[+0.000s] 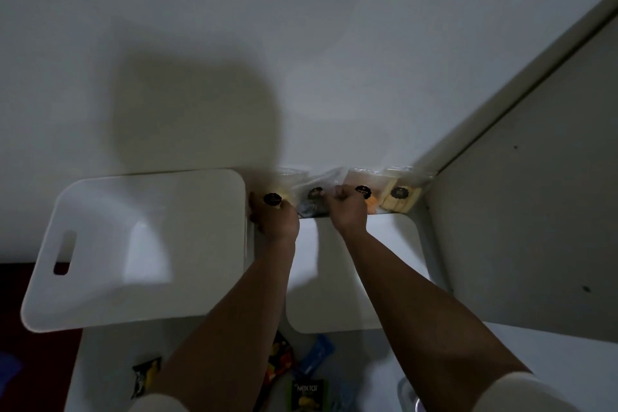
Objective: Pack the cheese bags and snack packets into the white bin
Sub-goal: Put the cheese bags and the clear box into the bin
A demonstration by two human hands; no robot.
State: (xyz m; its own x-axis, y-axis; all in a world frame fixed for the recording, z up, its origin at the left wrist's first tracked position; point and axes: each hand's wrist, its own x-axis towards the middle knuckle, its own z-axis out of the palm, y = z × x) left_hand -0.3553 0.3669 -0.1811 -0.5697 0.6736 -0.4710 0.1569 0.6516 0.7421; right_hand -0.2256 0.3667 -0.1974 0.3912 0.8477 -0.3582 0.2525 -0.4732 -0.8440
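Several clear cheese bags with round black labels stand in a row against the back wall. My left hand (pixel 276 217) grips the leftmost cheese bag (pixel 282 187). My right hand (pixel 346 207) holds the second cheese bag (pixel 316 194), with an orange cheese bag (pixel 369 202) and a pale yellow cheese bag (pixel 401 199) to its right. A white bin (pixel 100 244) with a handle slot sits tilted at the left. A second white bin (pixel 394 278) lies below my hands. Snack packets (pixel 309 395) lie at the near edge, between my forearms.
A white side panel (pixel 518 227) closes off the right. A yellow-and-black packet (pixel 145 375) and a blue packet (pixel 316 358) lie on the white shelf near me. Dark red floor (pixel 36 361) shows at the lower left.
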